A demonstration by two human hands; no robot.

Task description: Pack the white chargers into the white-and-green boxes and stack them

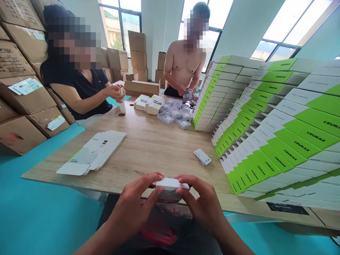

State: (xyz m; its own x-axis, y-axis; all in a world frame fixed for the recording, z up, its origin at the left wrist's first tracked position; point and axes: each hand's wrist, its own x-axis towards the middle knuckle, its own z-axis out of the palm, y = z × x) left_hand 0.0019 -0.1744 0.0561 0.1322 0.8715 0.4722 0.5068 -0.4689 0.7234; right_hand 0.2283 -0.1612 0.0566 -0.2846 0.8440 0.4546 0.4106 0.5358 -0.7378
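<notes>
Between my two hands, just over the table's near edge, is a small white carton (171,184). My left hand (138,198) grips its left end, thumb in front and fingers on top and behind. The right end is pinched the same way by my right hand (203,202). Its top looks closed; the lower part is partly hidden by my thumbs. Ahead to the left lies a stack of flat unfolded cartons (92,152), white with green. A few small printed leaflets (202,156) lie ahead to the right.
Tall stacks of green-and-white cartons (276,141) line the table's right side. Farther back are clear plastic trays (175,112) and piles of printed cards (154,104). Two people work across the wooden table (148,145). Brown shipping boxes (23,95) are piled at the left.
</notes>
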